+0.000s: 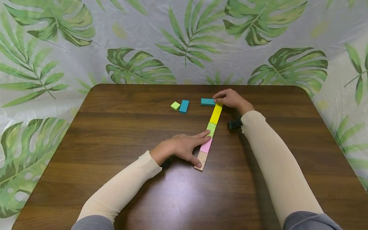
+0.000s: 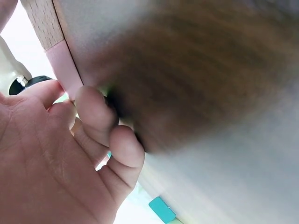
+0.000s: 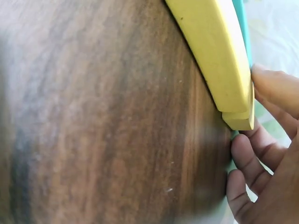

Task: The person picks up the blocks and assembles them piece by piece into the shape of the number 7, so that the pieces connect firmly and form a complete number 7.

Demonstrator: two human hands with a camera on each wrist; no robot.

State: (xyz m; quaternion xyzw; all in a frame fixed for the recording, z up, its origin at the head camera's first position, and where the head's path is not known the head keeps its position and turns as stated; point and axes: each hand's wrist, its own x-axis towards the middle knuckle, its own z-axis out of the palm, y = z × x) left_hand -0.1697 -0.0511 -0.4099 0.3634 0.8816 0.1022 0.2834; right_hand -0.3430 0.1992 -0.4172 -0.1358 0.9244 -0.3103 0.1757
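Note:
A line of flat blocks runs away across the table: a bare wood block [image 1: 202, 157], a pink one [image 1: 206, 146], a light green one [image 1: 212, 128] and a long yellow one [image 1: 216, 114]. My left hand [image 1: 184, 147] spreads over the near part, thumb on the wood block, fingertips on the green and pink ones. At the far end my right hand [image 1: 231, 99] pinches a small yellow block [image 3: 239, 120], mostly hidden by the fingers in the head view. A teal block [image 1: 208, 102] lies crosswise there, its right end by the right thumb.
Left of the line, another teal block [image 1: 184, 106] and a small lime green block [image 1: 175, 105] lie side by side. Dark wood covers the table [image 1: 115, 137]. A leaf-patterned cloth [image 1: 187, 41] hangs behind its far edge.

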